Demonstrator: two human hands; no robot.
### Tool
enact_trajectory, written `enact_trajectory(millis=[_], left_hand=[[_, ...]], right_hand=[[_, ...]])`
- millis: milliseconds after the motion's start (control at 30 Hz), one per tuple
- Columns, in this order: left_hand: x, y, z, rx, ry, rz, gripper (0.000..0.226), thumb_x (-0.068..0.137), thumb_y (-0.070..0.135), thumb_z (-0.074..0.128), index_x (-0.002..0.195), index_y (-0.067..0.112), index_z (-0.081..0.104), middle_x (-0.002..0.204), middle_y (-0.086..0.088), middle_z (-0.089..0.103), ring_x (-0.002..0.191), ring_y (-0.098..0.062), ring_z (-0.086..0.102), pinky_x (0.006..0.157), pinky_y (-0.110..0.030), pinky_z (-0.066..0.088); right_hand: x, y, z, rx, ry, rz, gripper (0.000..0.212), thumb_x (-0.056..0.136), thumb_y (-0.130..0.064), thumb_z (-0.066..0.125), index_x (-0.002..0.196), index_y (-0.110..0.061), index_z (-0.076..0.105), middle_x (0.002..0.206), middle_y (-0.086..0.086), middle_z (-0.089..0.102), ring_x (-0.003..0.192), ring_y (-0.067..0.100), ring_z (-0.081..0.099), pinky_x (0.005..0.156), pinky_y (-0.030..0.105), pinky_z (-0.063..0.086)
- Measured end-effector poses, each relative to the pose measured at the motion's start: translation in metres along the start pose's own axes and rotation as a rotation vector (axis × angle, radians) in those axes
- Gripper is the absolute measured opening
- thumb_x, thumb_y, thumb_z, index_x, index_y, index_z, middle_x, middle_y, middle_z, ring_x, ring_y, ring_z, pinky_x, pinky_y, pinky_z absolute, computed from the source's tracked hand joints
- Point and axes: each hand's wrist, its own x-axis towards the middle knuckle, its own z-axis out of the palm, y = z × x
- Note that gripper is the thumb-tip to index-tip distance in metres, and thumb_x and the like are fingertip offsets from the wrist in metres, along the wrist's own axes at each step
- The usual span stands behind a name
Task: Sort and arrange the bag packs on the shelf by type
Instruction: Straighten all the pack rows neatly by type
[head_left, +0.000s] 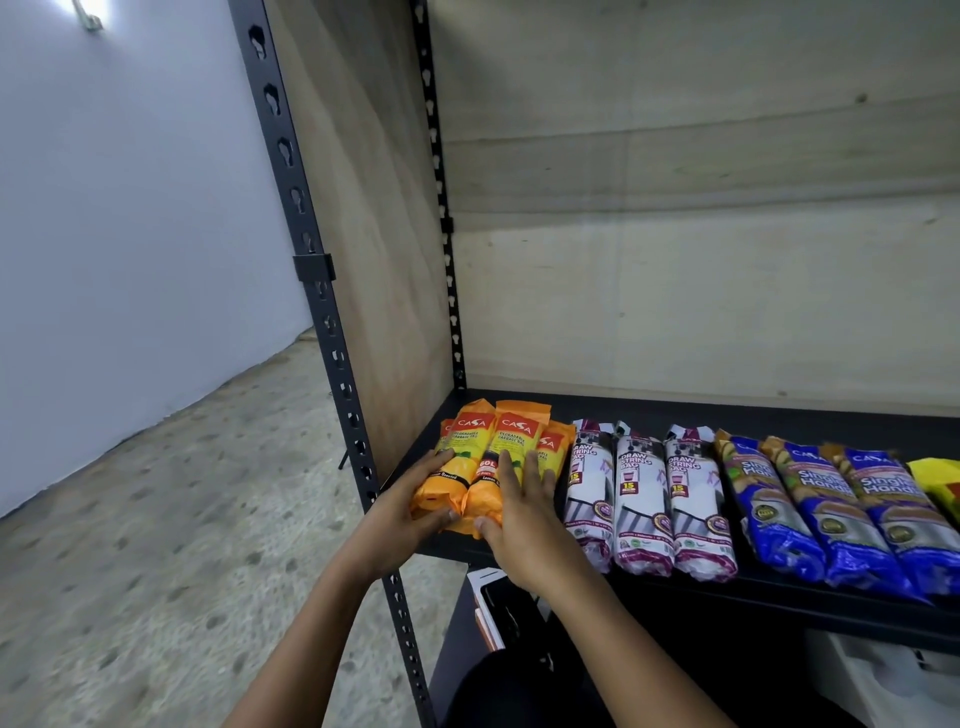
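Several orange garbage bag packs (485, 441) lie stacked at the left end of the black shelf (779, 597). My left hand (410, 504) grips the left side of the top orange packs. My right hand (519, 512) lies on their right side, fingers spread over the stack and thumb at its front edge. To the right lie three white drawstring bag packs (644, 509) side by side, then three blue single-handle bag packs (831, 519). A yellow pack (940, 483) shows at the far right edge, cut off by the frame.
A black perforated metal upright (332, 322) stands at the shelf's front left corner. Wooden panels (675, 260) close the back and left side. A lower shelf holds white and dark items (493, 603). Concrete floor (156, 519) lies to the left.
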Motion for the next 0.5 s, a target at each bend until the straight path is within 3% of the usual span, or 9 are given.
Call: enact_trajectory(millis=[167, 267, 367, 433, 500], left_hand=[[-0.004, -0.002, 0.002, -0.038, -0.008, 0.02, 0.08, 0.082, 0.045, 0.078, 0.146, 0.057, 0.032, 0.158, 0.009, 0.029, 0.14, -0.016, 0.043, 0.109, -0.042, 0.046], [-0.012, 0.009, 0.013, 0.021, 0.125, 0.134, 0.073, 0.081, 0.041, 0.071, 0.146, 0.052, 0.039, 0.16, 0.019, 0.022, 0.15, -0.009, 0.021, 0.114, -0.047, 0.039], [-0.017, 0.034, 0.027, 0.083, 0.286, 0.308, 0.055, 0.085, 0.043, 0.065, 0.139, 0.039, 0.053, 0.154, 0.015, 0.034, 0.15, -0.008, 0.022, 0.116, -0.038, 0.034], [-0.016, 0.055, 0.039, 0.147, 0.338, 0.387, 0.046, 0.088, 0.042, 0.068, 0.132, 0.036, 0.058, 0.147, 0.014, 0.042, 0.145, -0.01, 0.03, 0.113, -0.032, 0.033], [-0.014, 0.076, 0.056, 0.225, 0.304, 0.447, 0.041, 0.089, 0.04, 0.07, 0.128, 0.034, 0.061, 0.139, 0.016, 0.047, 0.138, -0.01, 0.04, 0.108, -0.031, 0.038]], right_hand=[[-0.004, 0.005, -0.001, 0.081, 0.043, -0.07, 0.1, 0.092, -0.049, 0.061, 0.153, -0.039, -0.018, 0.16, 0.0, -0.033, 0.145, 0.03, -0.031, 0.118, 0.06, 0.014], [-0.017, 0.003, -0.015, 0.146, 0.173, -0.174, 0.096, 0.089, -0.048, 0.066, 0.156, -0.038, -0.001, 0.159, -0.01, -0.034, 0.146, 0.017, -0.031, 0.118, 0.051, 0.02], [-0.034, 0.008, -0.041, 0.221, 0.279, -0.217, 0.073, 0.091, -0.05, 0.062, 0.153, -0.038, 0.024, 0.165, -0.015, -0.007, 0.151, 0.007, -0.005, 0.114, 0.034, 0.028], [-0.045, 0.02, -0.063, 0.208, 0.366, -0.245, 0.059, 0.093, -0.044, 0.061, 0.147, -0.033, 0.038, 0.159, -0.016, 0.02, 0.143, 0.001, 0.022, 0.104, 0.01, 0.026], [-0.056, 0.039, -0.082, 0.14, 0.418, -0.244, 0.05, 0.095, -0.036, 0.06, 0.143, -0.03, 0.045, 0.149, -0.015, 0.036, 0.131, 0.0, 0.038, 0.092, 0.003, 0.031]])
